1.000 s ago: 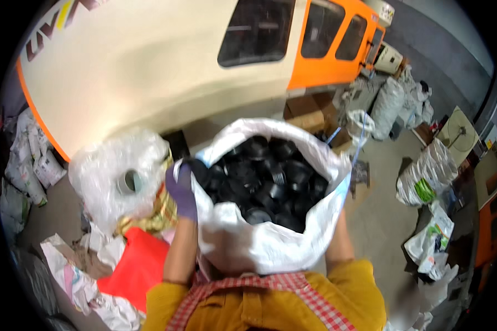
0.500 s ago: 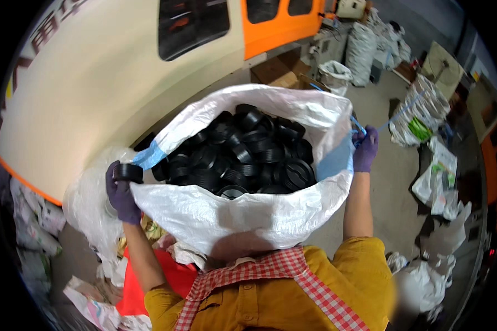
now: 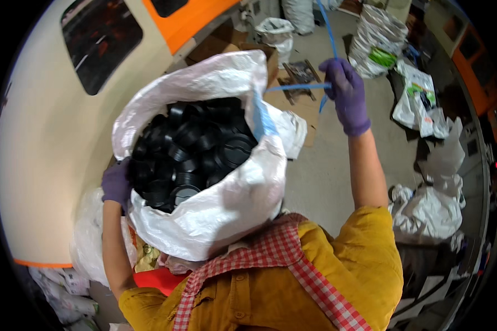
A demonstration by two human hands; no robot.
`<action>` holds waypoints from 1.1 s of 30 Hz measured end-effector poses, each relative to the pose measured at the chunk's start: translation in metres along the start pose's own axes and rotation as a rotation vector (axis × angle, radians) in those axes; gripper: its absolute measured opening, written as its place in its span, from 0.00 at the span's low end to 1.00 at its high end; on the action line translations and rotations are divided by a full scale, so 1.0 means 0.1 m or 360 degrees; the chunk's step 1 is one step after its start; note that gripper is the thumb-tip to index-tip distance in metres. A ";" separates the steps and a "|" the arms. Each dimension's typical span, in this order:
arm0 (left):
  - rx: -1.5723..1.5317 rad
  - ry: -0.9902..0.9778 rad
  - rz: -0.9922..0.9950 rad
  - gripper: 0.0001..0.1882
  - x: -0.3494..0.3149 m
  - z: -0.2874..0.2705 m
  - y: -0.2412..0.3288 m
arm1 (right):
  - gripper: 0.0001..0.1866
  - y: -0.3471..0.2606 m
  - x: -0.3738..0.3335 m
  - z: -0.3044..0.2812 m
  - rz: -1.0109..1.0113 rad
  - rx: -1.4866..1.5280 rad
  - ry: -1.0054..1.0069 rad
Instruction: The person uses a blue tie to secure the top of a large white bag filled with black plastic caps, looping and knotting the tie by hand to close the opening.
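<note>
Nearest, below the checked apron's (image 3: 270, 243) bib strap, the white woven sack (image 3: 221, 209) is close against the wearer's front, its mouth wide and facing up. Black round ribbed pieces (image 3: 234, 151) lie jumbled inside, well below the far rim. The left hand (image 3: 117, 182), gloved in purple, is at the sack's left edge beside the pieces; its fingers are partly hidden, so whether that grip is clamped on the rim I cannot tell. The gloved right hand (image 3: 348, 99) is raised off to the right, its grip closed around a blue strap (image 3: 301, 86) that runs to the sack's right rim.

The sack wall looks thin, limp and a little slick, wrinkling and folding readily; it is unlikely to hold a shape by itself. The load is probably weighty as a whole, though each piece looks light, stiff and hard to break (smooth faces could slide, while the ribbed sides should give gloves some bite). The rolled rim on both sides seems the soundest hold, with a palm under the body for the weight; the strap suits pulling more than lifting, since it is narrow and could drag one side down.

Farther out, cardboard (image 3: 306, 132) lies on the floor (image 3: 315, 176), and a cream and orange machine (image 3: 49, 138) stands on the left.
</note>
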State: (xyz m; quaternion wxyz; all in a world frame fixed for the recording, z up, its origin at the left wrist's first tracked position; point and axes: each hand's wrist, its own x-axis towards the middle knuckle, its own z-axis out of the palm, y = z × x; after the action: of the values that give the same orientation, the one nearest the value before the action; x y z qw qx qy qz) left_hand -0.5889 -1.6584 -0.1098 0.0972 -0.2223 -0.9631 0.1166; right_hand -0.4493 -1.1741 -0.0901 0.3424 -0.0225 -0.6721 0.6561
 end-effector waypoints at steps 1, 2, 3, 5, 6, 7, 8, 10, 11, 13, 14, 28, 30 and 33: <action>0.0074 -0.0156 -0.0038 0.17 0.03 -0.11 0.03 | 0.13 -0.01 0.00 -0.09 -0.0005 -0.0050 -0.0011; -0.0072 -0.0024 0.0045 0.20 0.01 -0.15 -0.07 | 0.13 -0.02 0.00 -0.17 -0.0009 -0.0096 -0.0029; -0.0215 0.0103 0.0117 0.23 -0.03 -0.25 -0.15 | 0.12 -0.01 -0.02 -0.24 -0.0011 -0.0133 -0.0053; 0.0039 0.0356 -0.0001 0.23 0.04 -0.70 0.05 | 0.12 0.05 -0.04 -0.32 -0.0021 -0.0242 -0.0047; -0.0210 0.0591 0.0138 0.21 0.07 -0.92 0.22 | 0.12 0.10 -0.05 -0.32 0.0018 -0.0229 -0.0060; -0.0466 0.0834 0.0276 0.19 0.12 -1.09 0.45 | 0.12 0.14 -0.04 -0.32 0.0045 -0.0220 -0.0071; -0.1026 0.0686 0.0161 0.18 0.13 -1.23 0.74 | 0.12 0.15 -0.04 -0.29 0.0140 -0.0253 -0.0102; -0.1783 0.0321 0.0131 0.18 0.25 -1.41 1.37 | 0.12 0.29 -0.01 -0.29 0.0052 -0.0242 -0.0140; -0.1959 0.0116 0.0181 0.19 0.26 -1.51 1.63 | 0.11 0.32 0.02 -0.25 0.0007 -0.0219 -0.0180; -0.1809 0.0268 0.0485 0.23 0.34 -1.52 2.03 | 0.12 0.24 0.05 -0.14 -0.0008 -0.0199 -0.0231; -0.1771 0.0254 0.0581 0.28 0.41 -1.54 2.15 | 0.12 0.22 0.08 -0.12 -0.0048 -0.0206 -0.0306; -0.2331 -0.0929 0.0285 0.12 0.75 -1.65 2.63 | 0.12 -0.34 0.50 0.03 -0.0319 -0.0126 -0.0301; -0.2321 -0.0688 0.0164 0.10 0.75 -1.84 2.47 | 0.12 -0.24 0.55 -0.03 -0.0349 -0.0209 -0.0264; -0.1942 -0.0131 0.0428 0.10 0.88 -1.66 2.16 | 0.13 -0.16 0.53 0.02 -0.0228 -0.0211 -0.0271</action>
State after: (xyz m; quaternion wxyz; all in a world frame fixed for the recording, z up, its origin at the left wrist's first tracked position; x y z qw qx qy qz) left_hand -0.5391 -1.3999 0.0026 -0.0998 -0.3524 -0.8227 -0.4347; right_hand -0.4841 -1.1522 -0.0527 0.3278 0.0587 -0.7406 0.5837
